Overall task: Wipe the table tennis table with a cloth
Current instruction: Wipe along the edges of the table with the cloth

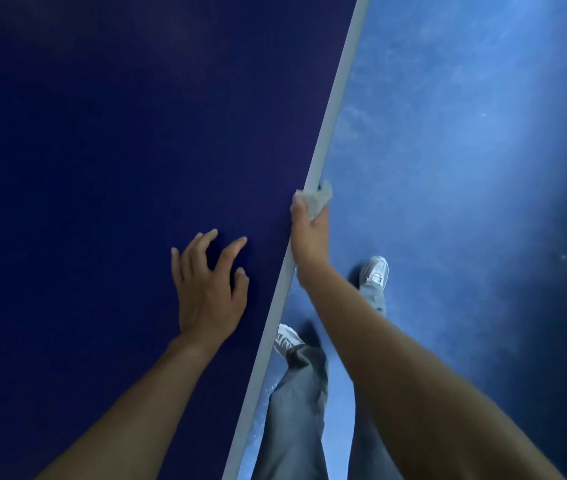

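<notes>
Right hand (309,233) clamps a crumpled pale grey cloth (316,199) against the table's side edge, fingers curled round the rag, thumb side toward the top face. The cloth bunches out just ahead of the knuckles and touches the pale grey edge strip (334,109) that runs away from the hand and back past the wrist.

Left hand (210,285) rests on the dark blue matte tabletop (102,150) just left of the right hand, fingers spread and slightly arched, holding nothing; fingertips touch the surface, looks like bracing.

Judgement: edge wipe under way, top face status can't be read from here.

Risks:
- The cloth is a small wad, with little of it over the edge. If it rides off the thin strip, the hand rubs bare and that stretch gets skipped.
- The strip looks hard and square-cornered, so knuckles could scrape along it.
- The bracing palm may leave prints on the matte top.
- The person's feet, in pale sneakers (375,271) below the right wrist, stand close to the table; stepping along while looking down could catch a table leg, not visible here.

The blue floor (465,168) right of the hand looks scuffed and dusty, with a soft sheen.
</notes>
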